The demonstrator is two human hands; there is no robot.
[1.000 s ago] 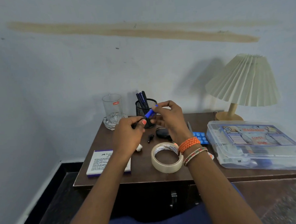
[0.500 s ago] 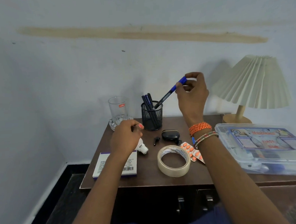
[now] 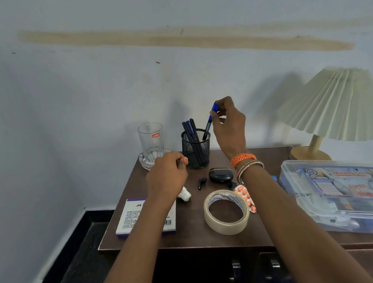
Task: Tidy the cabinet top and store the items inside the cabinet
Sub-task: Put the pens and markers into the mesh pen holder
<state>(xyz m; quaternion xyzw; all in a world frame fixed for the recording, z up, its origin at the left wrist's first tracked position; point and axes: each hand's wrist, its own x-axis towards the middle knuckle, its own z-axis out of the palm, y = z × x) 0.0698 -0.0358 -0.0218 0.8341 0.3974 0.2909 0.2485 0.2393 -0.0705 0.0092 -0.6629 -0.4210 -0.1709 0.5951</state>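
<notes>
Head view shows our right hand (image 3: 229, 126) pinching the blue cap end of a dark pen (image 3: 209, 124) whose tip has now dropped inside the black wire-mesh pen holder (image 3: 196, 149); half a second ago the same pen hung slanted above the rim, and a second ago both hands held it low over the cabinet. Our left hand (image 3: 167, 178) has drawn back and hovers loosely curled over the brown wooden cabinet top (image 3: 186, 234), holding nothing we can see. We judge the pen nearly stowed, needing only release. Left on top are the clear tape roll (image 3: 226, 211), orange pill strip (image 3: 245, 197), black earbud case (image 3: 221, 175), white and purple box (image 3: 146, 217), drinking glass (image 3: 151, 139) and transparent first-aid box (image 3: 335, 194); nothing has yet gone inside the cabinet.
</notes>
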